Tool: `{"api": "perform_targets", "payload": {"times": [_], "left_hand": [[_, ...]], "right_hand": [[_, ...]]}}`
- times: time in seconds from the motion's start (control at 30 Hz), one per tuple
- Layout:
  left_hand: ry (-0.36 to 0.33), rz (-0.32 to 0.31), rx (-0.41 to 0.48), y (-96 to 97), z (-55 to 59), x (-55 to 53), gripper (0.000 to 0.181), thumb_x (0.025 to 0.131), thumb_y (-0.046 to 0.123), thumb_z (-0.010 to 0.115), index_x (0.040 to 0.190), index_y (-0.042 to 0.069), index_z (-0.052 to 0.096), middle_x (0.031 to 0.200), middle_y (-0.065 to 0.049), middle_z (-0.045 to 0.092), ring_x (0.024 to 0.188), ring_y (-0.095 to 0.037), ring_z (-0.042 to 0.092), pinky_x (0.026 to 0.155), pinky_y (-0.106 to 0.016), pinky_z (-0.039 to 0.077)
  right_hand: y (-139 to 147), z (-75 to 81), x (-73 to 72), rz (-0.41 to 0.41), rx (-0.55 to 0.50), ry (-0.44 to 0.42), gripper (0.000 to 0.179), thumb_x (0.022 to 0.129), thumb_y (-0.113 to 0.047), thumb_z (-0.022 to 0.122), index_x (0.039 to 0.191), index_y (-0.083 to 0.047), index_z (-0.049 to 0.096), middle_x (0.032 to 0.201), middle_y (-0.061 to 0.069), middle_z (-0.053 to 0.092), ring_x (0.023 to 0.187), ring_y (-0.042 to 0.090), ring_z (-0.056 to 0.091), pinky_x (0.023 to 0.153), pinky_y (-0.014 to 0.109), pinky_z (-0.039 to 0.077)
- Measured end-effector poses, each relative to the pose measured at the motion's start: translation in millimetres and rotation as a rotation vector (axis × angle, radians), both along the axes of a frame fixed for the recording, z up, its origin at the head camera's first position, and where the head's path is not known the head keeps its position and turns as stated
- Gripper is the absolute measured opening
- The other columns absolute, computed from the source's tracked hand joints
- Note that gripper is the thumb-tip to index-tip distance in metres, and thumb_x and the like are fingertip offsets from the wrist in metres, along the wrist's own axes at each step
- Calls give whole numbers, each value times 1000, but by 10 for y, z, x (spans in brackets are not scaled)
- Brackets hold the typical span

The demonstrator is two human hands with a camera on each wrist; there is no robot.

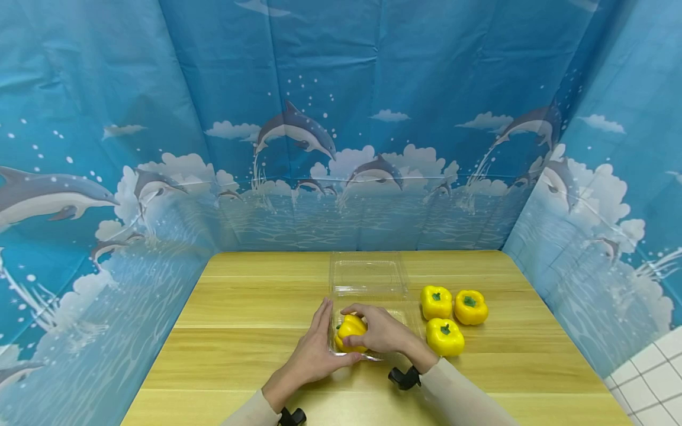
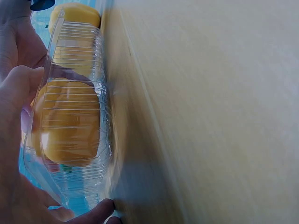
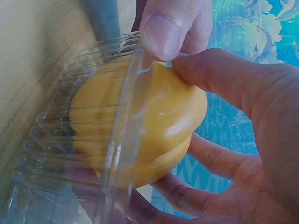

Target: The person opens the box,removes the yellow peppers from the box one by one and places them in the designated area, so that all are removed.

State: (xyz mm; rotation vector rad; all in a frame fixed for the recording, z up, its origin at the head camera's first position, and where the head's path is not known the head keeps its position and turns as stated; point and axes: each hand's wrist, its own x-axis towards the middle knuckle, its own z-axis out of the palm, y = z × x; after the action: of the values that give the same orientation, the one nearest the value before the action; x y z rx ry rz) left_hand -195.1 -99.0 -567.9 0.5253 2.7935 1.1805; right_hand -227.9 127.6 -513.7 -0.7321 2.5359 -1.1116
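A clear plastic clamshell container [image 1: 407, 316] lies on the table, its lid [image 1: 367, 275] folded back toward the wall. In its front left corner sits a yellow bell pepper [image 1: 350, 333], lying tilted with its stem toward the left. My right hand [image 1: 382, 330] grips this pepper, thumb on the near side and fingers over the far side. Against the outside of the same corner rests my left hand [image 1: 314, 353], straight fingers along the left wall and thumb along the front rim. The left wrist view shows the pepper [image 2: 72, 123] through the ribbed plastic wall.
Three more yellow bell peppers, one at the back [image 1: 436, 302], one at the right [image 1: 470, 307] and one in front [image 1: 444, 337], stand close together right of the container. A dolphin-print curtain [image 1: 341, 118] hangs around the wooden table [image 1: 240, 331].
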Motion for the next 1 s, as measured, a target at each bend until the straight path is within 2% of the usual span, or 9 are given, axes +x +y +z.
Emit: {"api": "perform_targets", "payload": {"times": [0.53, 0.67, 0.9, 1.0], "left_hand": [[-7, -7, 2, -11, -6, -6, 142, 91, 78, 86, 189, 9, 8, 199, -15, 5, 157, -61, 57, 118, -79, 57], [-9, -7, 3, -8, -7, -4, 143, 91, 78, 86, 189, 10, 8, 199, -15, 4, 158, -61, 55, 119, -80, 56], [-17, -5, 1, 2, 2, 3, 143, 91, 79, 86, 189, 11, 7, 199, -13, 3, 159, -61, 54, 120, -82, 54], [-20, -2, 3, 5, 1, 7, 143, 91, 79, 86, 189, 11, 8, 199, -13, 4, 159, -61, 54, 120, -81, 54]], "right_hand": [[31, 66, 58, -19, -19, 11, 67, 102, -26, 91, 161, -6, 65, 140, 18, 78, 115, 27, 77, 85, 37, 70], [61, 94, 76, -28, -26, 11, 65, 103, -27, 91, 161, -9, 67, 140, 15, 79, 119, 31, 77, 91, 44, 70], [112, 126, 95, -29, -46, 21, 62, 104, -30, 89, 159, -9, 69, 160, 21, 71, 125, 41, 78, 100, 59, 70], [128, 124, 104, -39, -57, 31, 61, 104, -30, 90, 157, -9, 70, 159, 23, 71, 124, 44, 78, 101, 61, 70]]}}
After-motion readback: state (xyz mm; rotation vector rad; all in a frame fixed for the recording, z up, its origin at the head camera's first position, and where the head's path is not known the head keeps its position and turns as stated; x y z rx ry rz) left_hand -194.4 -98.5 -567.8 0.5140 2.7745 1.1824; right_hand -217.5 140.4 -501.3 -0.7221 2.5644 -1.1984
